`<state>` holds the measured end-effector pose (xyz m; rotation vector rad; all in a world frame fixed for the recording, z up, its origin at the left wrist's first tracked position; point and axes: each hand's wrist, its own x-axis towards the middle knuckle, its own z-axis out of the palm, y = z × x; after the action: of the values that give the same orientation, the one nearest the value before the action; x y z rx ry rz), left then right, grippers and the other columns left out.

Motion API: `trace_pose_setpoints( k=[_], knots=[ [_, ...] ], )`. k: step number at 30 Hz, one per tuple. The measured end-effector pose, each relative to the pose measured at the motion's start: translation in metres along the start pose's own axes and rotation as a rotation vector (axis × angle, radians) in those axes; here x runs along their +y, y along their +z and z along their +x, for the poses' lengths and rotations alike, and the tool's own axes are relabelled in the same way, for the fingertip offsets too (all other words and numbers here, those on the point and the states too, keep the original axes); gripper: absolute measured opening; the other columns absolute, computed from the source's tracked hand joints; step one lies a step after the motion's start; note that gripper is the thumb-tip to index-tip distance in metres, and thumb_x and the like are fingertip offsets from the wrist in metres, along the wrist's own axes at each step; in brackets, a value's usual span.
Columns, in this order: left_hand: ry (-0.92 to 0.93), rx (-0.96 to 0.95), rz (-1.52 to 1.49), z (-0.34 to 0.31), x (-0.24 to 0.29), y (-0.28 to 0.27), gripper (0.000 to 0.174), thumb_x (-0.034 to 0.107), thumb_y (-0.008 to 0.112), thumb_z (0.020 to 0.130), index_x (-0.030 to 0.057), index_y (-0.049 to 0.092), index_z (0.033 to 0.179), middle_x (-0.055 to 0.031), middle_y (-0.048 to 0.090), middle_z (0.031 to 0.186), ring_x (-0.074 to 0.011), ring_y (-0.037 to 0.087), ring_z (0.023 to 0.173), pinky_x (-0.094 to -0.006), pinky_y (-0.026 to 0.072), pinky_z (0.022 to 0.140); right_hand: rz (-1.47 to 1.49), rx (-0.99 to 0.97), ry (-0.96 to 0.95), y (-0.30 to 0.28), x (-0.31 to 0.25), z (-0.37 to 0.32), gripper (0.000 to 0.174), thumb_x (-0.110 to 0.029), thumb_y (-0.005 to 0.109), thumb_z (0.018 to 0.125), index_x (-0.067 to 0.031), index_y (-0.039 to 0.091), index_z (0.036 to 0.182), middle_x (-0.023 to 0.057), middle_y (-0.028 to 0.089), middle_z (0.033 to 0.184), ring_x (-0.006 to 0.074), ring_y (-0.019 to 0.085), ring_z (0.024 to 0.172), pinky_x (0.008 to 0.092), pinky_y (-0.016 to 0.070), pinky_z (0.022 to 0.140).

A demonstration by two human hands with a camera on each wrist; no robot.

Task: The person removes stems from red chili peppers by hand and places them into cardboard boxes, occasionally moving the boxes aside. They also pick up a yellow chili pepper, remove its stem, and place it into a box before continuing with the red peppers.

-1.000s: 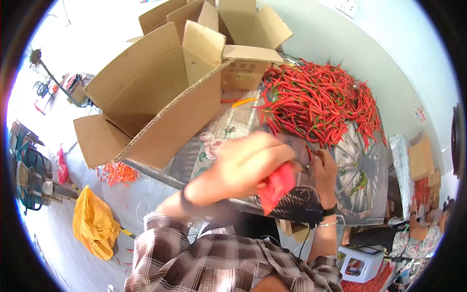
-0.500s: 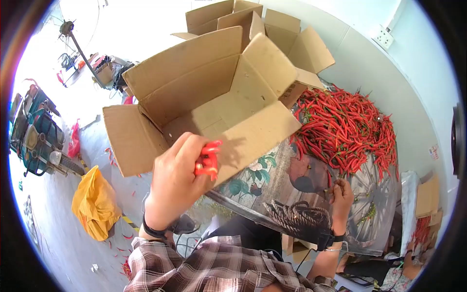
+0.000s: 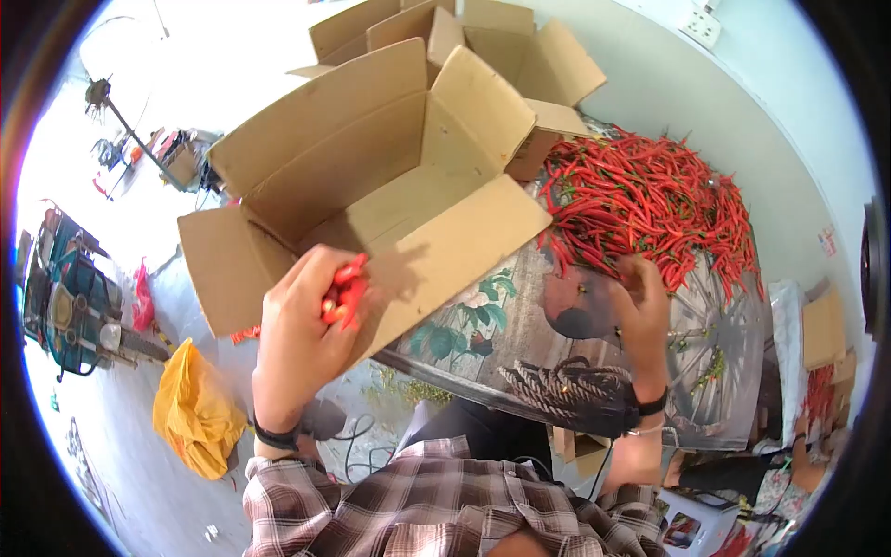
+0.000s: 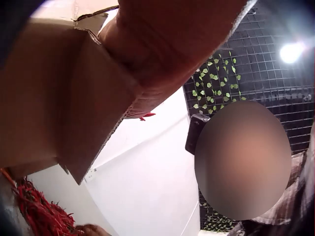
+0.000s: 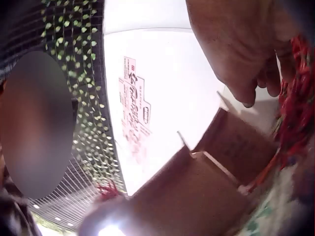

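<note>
In the head view my left hand (image 3: 302, 325) is at the near-left corner of the open cardboard box (image 3: 464, 255), its fingers curled around several red chili peppers (image 3: 345, 295). A red pepper tip (image 4: 147, 117) sticks out past that hand in the left wrist view. My right hand (image 3: 642, 320) is over the table at the near edge of a big heap of red chilies (image 3: 650, 200). Its fingers are loosely bent, with nothing seen between them. The right wrist view shows the same hand (image 5: 241, 49) beside the heap, fingertips pointing down.
More open boxes (image 3: 548, 60) stand behind. A coil of dark rope (image 3: 566, 385) lies at the table's front edge, and green stems (image 3: 713, 367) are scattered at right. On the floor are a yellow bag (image 3: 197, 413) and a parked vehicle (image 3: 70, 297). Another person (image 3: 780, 478) sits far right.
My left hand has carried the chilies leftward from beside the right hand to the box's near edge. The right hand has moved from the rope side up to the heap.
</note>
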<state>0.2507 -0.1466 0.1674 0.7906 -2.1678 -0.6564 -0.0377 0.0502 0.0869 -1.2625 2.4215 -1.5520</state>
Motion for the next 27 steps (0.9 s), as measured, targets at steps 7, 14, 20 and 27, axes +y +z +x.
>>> trace_pose_setpoints(
  k=[7,14,20,27],
  knots=[
    [0.031,-0.188,-0.100,-0.025,0.004,0.003,0.021,0.012,0.075,0.071,0.0036,0.060,0.083,-0.0075,0.058,0.072,-0.0203,0.057,0.066,-0.0282,0.0446,0.062,0.564,-0.360,0.170,0.069,-0.061,0.038,0.035,-0.022,0.056,0.089,-0.0002,0.054,0.117,0.0048,0.060,0.091,0.0087,0.056,0.063,0.0220,0.0419,0.047],
    [0.090,-0.414,-0.235,-0.028,0.004,-0.016,0.019,0.011,0.079,0.069,0.0052,0.063,0.078,-0.0064,0.061,0.072,-0.0206,0.060,0.063,-0.0284,0.0458,0.059,0.951,-0.443,0.391,0.050,-0.068,0.022,0.030,-0.019,0.055,0.088,0.0023,0.056,0.110,0.0010,0.059,0.078,0.0058,0.053,0.061,0.0218,0.0385,0.045],
    [0.352,-1.133,-0.889,-0.011,0.013,-0.027,0.020,0.015,0.075,0.081,0.0044,0.062,0.091,-0.0026,0.060,0.075,-0.0173,0.054,0.062,-0.0278,0.0431,0.056,0.828,-0.142,0.349,-0.011,-0.087,-0.006,0.031,-0.020,0.054,0.087,0.0023,0.057,0.108,0.0027,0.059,0.087,0.0090,0.056,0.075,0.0218,0.0432,0.062],
    [0.635,-1.314,-1.291,0.022,0.009,-0.017,0.021,0.016,0.073,0.082,0.0011,0.062,0.090,-0.0074,0.058,0.076,-0.0197,0.055,0.063,-0.0288,0.0422,0.054,0.643,0.338,0.126,-0.085,-0.077,-0.028,0.034,-0.024,0.049,0.086,0.0029,0.055,0.107,0.0066,0.058,0.094,0.0139,0.057,0.084,0.0257,0.0449,0.076]
  ],
)
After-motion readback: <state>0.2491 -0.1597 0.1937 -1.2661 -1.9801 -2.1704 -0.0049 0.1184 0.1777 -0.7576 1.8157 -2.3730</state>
